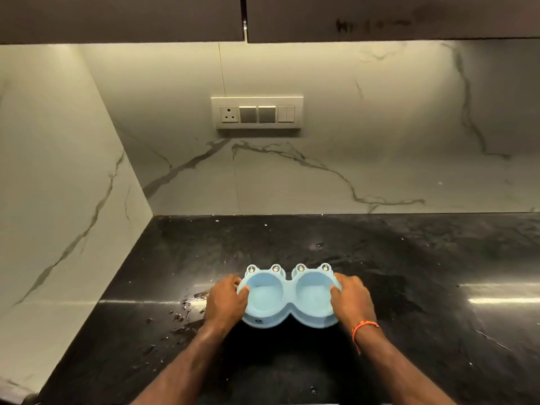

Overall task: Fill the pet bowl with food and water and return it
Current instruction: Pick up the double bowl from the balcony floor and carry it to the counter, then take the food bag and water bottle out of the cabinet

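A black stone countertop (409, 273) fills the lower half of the view, glossy under the cabinet light and wet in places, with droplets and smears scattered to the left of the hands. Behind it and along the left side rises a white marble-look backsplash (321, 176) with grey veins, meeting in a corner at the left rear. Above that hang two dark cabinet doors (117, 16), cut off by the top edge of the view. One switch plate (257, 113) sits on the back wall, carrying one socket and several switches.

On the counter, near its front and roughly centred, is one light blue pet bowl (289, 296) with two round wells side by side and four small rounded knobs along its far edge (two behind each well). Both wells look empty, though a thin film of water would be hard to tell. The left hand (226, 299) grips the left end with its thumb hooked over the rim; the right hand (352, 299) clasps the right end likewise. One orange thread band (363, 327) circles the right wrist. Whether the bowl rests on the stone or is lifted just clear of it I cannot tell
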